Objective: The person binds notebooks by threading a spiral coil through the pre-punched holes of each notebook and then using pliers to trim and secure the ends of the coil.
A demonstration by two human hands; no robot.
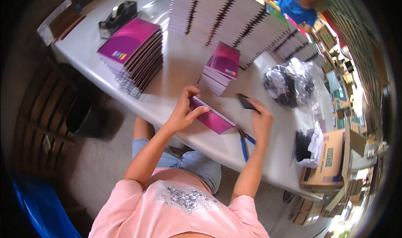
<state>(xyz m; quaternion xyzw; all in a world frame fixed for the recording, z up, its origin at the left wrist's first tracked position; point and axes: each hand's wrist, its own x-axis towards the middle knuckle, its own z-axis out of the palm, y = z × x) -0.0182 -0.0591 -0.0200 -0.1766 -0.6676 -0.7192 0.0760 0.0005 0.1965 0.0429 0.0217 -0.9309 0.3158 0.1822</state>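
**Spiral notebook held at the near edge of a white table**

A long white table (184, 66) runs through a cluttered storeroom, with cardboard boxes stacked along the far right side and a grey floor below. The magenta spiral notebook (211, 117) lies flat at the table's near edge, in front of the seated person. The left hand (184, 110) is closed on the notebook's left end, thumb and fingers pinching the cover by the wire binding. The right hand (260, 119), just right of the notebook, curls around a small dark object (246, 102).

Blue-handled pliers (245, 142) lie on the table touching the notebook's right corner. Beyond the notebook sits a small pile of magenta notebooks (220, 68); further back stand long rows of bound notebooks (234, 20). To the notebook's far left is a taller magenta stack (132, 54) with a tape dispenser (118, 17) behind it. Right of it lie a clear bag of black coils (293, 85) and an open cardboard box (328, 160). Another person in blue (295, 6) works at the far end.
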